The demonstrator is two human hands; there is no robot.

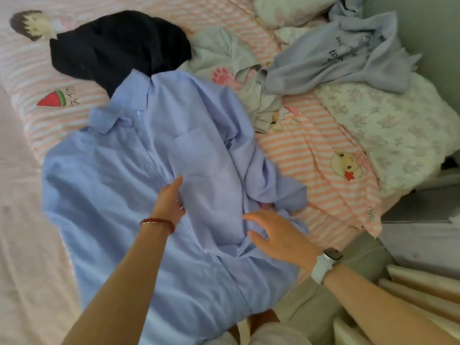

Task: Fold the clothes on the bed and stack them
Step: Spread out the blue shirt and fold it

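Note:
A light blue button shirt (119,185) lies spread face up on the bed, its collar toward the far left. My left hand (169,199) rests flat on the shirt's front near the placket, fingers straight. Over the bunched right side of the shirt, my right hand (276,235) has its fingers spread and relaxed, touching the cloth. A black garment (117,46) lies folded beyond the collar. A pale blue printed top (336,61) and a pale green piece (224,53) lie crumpled at the far right.
The bed carries a pink striped cartoon sheet (318,135) and a floral quilt (398,130) bunched at the right edge. A pillow (286,8) sits at the top. Past the bed's right side are a grey-green cushion (361,255) and cream slats (423,282).

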